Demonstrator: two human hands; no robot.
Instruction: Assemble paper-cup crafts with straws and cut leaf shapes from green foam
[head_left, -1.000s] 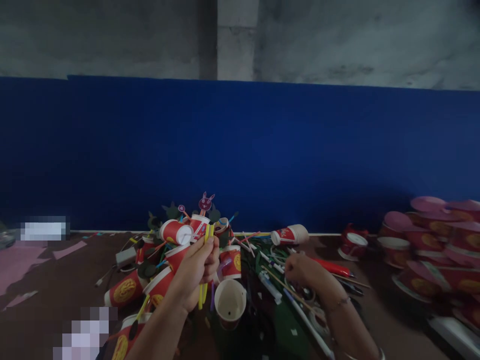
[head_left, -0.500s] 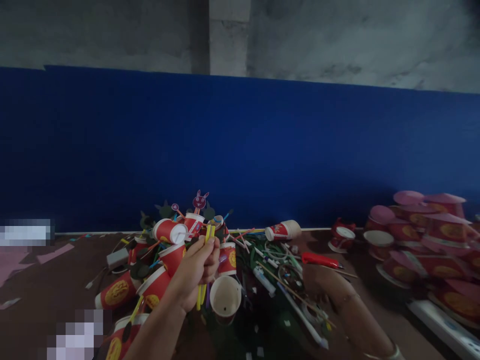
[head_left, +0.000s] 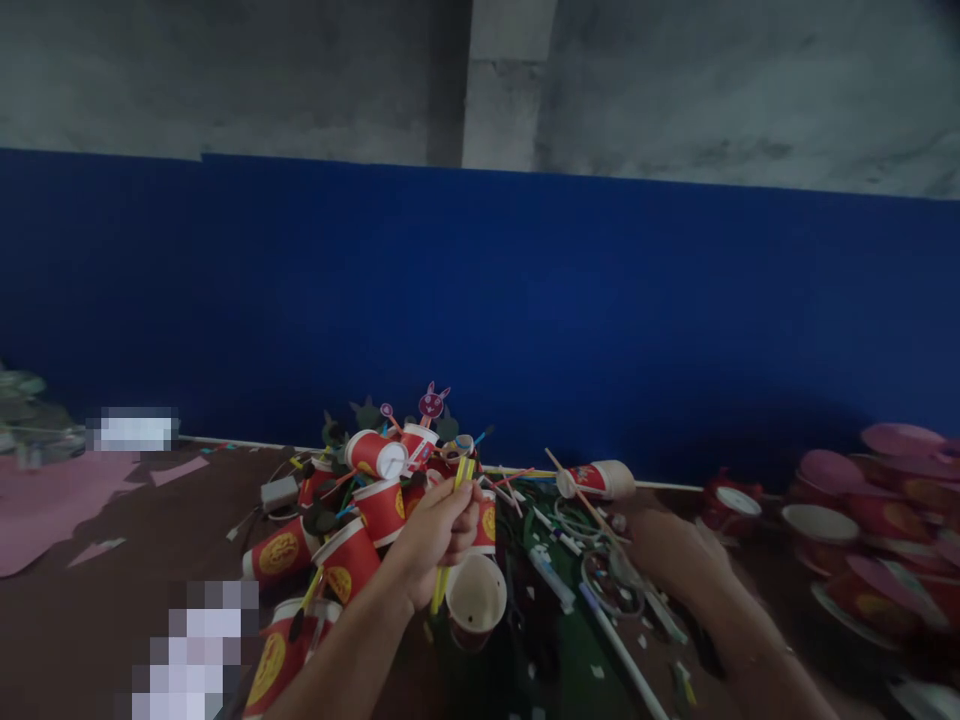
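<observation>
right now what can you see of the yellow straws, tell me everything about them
The yellow straws look like thin plastic, bunched together; their exact count is unclear. The left hand grips them, hiding their middle. They stand steeply, tops leaning right, with ends showing above and below the fist. The lower ends are just left of an open paper cup; whether they touch it is unclear.

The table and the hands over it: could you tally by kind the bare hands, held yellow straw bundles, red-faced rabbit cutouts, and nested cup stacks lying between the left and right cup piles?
Bare hands: 2 (left hand, blurred right hand)
Held yellow straw bundle: 1
Red-faced rabbit cutout: 1
Nested cup stack: 1
Total: 5
</observation>
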